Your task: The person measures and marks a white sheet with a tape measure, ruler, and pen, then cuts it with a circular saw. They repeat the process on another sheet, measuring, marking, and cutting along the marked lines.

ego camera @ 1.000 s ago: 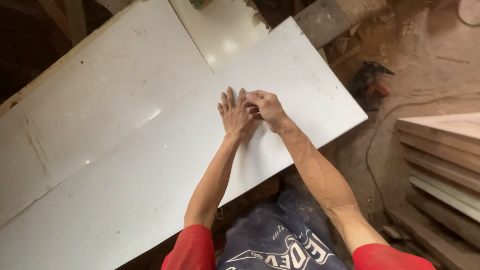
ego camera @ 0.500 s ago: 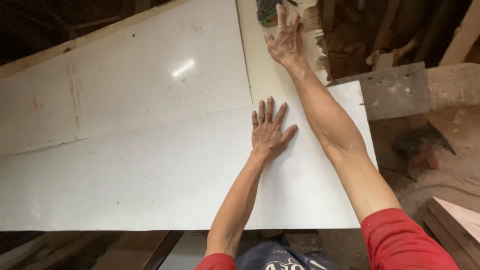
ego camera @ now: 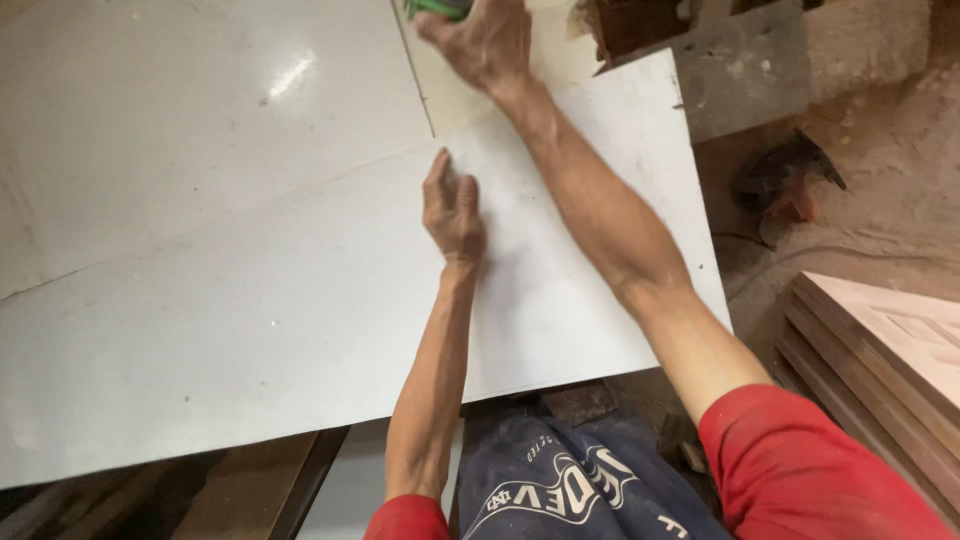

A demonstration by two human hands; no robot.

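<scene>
A large white laminate sheet (ego camera: 250, 330) lies flat in front of me, over another white sheet (ego camera: 180, 110) behind it. My left hand (ego camera: 452, 205) rests on the near sheet close to its far edge, fingers together and pressing down. My right hand (ego camera: 482, 38) reaches far forward to the top of the view and closes on a green object (ego camera: 438, 8), mostly cut off by the frame edge. A pale narrow board (ego camera: 540, 60) lies under that hand.
A stack of wooden boards (ego camera: 890, 370) sits at the right on the dusty floor. A dark power tool (ego camera: 790, 175) with a cable lies on the floor beyond the sheet's right end. A grey slab (ego camera: 750, 75) is at upper right.
My right hand has reached further forward and closed on the green object. My left hand's spread fingers have drawn together on the sheet. The view has tilted down and closer.
</scene>
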